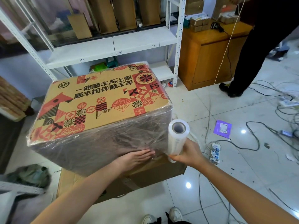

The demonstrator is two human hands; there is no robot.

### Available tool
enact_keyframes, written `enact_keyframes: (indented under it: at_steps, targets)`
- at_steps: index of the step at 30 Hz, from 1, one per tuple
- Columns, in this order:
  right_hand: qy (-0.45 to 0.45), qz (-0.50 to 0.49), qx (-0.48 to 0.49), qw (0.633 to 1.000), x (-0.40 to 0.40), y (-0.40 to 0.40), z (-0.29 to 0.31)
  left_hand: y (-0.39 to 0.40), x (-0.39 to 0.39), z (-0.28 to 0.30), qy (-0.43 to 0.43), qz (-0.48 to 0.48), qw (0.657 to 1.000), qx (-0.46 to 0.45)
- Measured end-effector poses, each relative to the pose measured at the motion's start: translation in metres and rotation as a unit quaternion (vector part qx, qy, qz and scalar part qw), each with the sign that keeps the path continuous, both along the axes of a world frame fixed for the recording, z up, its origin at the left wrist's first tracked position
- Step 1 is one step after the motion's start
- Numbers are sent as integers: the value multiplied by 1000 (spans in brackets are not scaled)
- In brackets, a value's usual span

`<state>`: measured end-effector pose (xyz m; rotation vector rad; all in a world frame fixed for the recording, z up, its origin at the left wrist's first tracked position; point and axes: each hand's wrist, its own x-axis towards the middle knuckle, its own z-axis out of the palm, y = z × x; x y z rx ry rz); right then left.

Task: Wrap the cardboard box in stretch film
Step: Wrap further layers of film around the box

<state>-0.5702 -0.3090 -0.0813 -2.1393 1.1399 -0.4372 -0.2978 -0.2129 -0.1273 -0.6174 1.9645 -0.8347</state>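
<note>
Standing over a pair of white sneakers (161,216) on the pale tiled floor (226,110), the person reaches both bare arms forward. Their left hand (135,158) lies flat, fingers straight and together, pressing against the near film-covered side of the cardboard box (100,101). Their right hand (186,153) curls round the lower end of a roll of stretch film (177,136), holding it upright just beside the box's near right corner, its hollow core facing up.

That box, printed in red and black patterns with an SF logo and Chinese lettering, sits tilted on a plain brown carton (153,173) lying on the floor. Clear film already clings in wrinkles around its sides and over its edges.

To the right, a white power strip (215,151) and loose cables (252,135) trail across the tiles, near a purple mailer bag (222,129). Farther back stands a white metal shelving unit (113,46) holding upright cardboard pieces, and beside it a wooden cabinet (208,57). Another person's dark trouser leg (252,54) and black shoe show at the far right.
</note>
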Motion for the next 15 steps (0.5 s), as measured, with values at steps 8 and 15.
enact_keyframes:
  at_steps: [8, 15]
  targets:
    - [42, -43, -33, 998, 3, -10, 17, -2, -4, 4, 0, -17, 999, -41]
    - [34, -86, -50, 994, 1, -14, 11, -2, -1, 5, -4, 18, 999, -27]
